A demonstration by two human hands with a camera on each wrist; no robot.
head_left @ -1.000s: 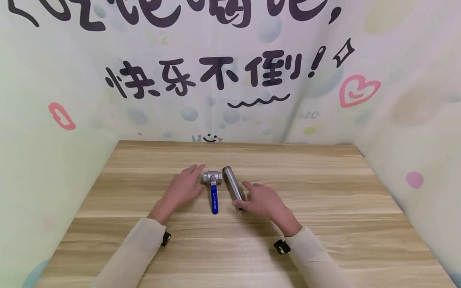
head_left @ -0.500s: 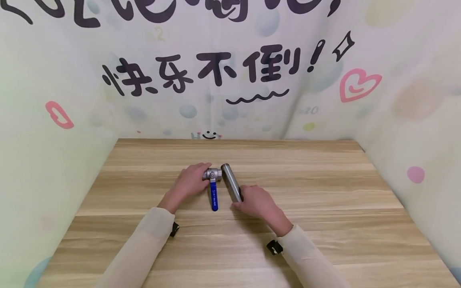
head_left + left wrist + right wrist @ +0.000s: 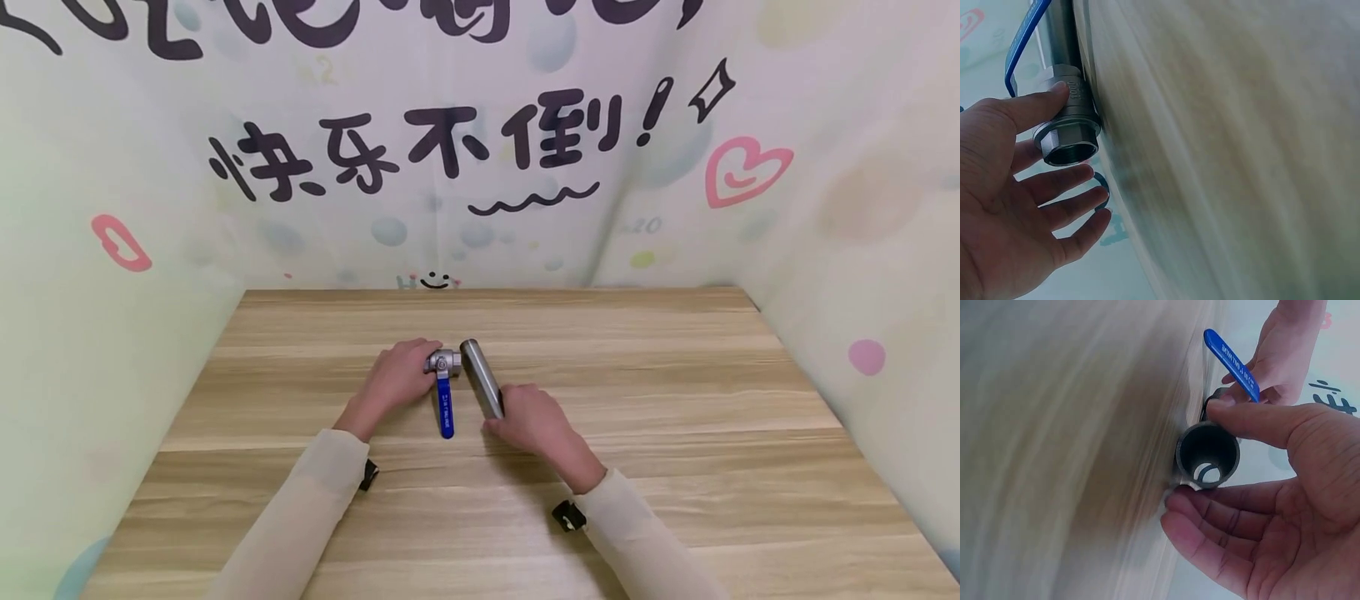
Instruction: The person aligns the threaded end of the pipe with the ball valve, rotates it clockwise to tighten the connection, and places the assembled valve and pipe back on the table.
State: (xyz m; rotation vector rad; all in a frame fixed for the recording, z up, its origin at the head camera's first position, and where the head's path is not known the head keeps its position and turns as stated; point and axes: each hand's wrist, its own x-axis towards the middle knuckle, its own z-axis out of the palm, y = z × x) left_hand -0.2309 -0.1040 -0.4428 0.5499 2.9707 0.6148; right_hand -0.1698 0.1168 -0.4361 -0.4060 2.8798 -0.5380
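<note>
So the left hand pinches the ball valve, and the right hand pinches the metal pipe, both on the tabletop; a snug hold should stop rolling.

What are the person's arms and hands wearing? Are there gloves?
No gloves: the left hand and right hand are both bare. The left sleeve and right sleeve are long, plain and cream-coloured, reaching to about the wrists. A small black piece shows by the left cuff and another by the right cuff.
</note>
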